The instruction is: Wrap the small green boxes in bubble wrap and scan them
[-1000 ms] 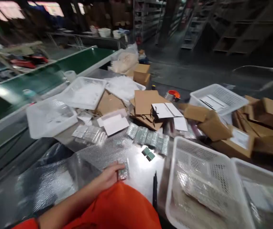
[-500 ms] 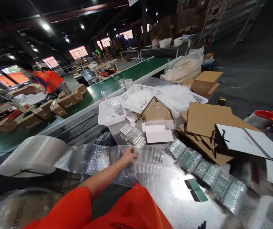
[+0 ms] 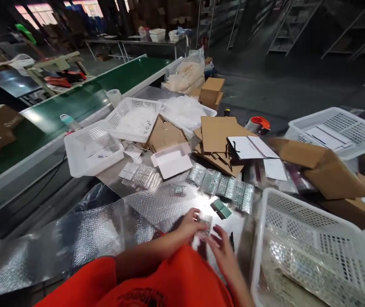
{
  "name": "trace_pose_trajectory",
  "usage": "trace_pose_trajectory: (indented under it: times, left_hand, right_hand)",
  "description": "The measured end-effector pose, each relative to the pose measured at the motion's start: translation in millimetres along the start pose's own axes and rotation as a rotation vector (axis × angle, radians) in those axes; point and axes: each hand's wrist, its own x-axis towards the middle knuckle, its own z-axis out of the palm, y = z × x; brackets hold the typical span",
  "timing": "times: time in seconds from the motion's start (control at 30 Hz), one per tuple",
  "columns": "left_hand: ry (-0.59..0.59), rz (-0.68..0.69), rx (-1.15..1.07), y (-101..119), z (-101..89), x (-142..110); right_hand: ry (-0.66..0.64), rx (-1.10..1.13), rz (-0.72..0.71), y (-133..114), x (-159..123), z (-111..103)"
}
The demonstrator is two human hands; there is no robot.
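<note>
My left hand [image 3: 190,224] is closed on a small bubble-wrapped packet [image 3: 205,224] just above the shiny steel table [image 3: 115,179]. My right hand [image 3: 222,247] reaches up beside it, its fingers partly curled and touching the packet's lower edge. A sheet of bubble wrap [image 3: 105,226] runs from under my left hand away to the left. Past my hands lie two small green boxes [image 3: 220,208] and a row of several wrapped packets [image 3: 223,186]. An orange garment [image 3: 156,281] fills the bottom of the view.
A white basket [image 3: 265,238] holding wrapped packets stands at the right, with another white basket [image 3: 338,128] behind it. Cardboard boxes [image 3: 326,170], flat cartons [image 3: 216,132], white baskets [image 3: 93,147], an orange tape dispenser [image 3: 257,124] and a green conveyor belt [image 3: 83,100] are further off.
The view swung back to the right and down. My left hand drew the small packet in toward me, and my right hand came into view to meet it.
</note>
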Motion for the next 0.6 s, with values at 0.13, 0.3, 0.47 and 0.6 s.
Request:
trace_pose_trajectory:
  times: [0.13,0.3,0.47,0.6]
  left_hand:
    - [-0.123,-0.068,0.006,-7,1.4,0]
    - [-0.121,0.089,0.635,4,-26.8,17]
    - [-0.002,0.198,0.927,18,-63.9,39]
    - [-0.038,0.215,1.083,12,-77.1,43]
  right_hand:
    - [0.018,0.141,0.079,23,8,10]
    - [0.353,0.062,0.234,40,38,-14]
    - [0.627,-0.275,0.307,47,78,-37]
    - [0.684,-0.557,0.294,46,100,-37]
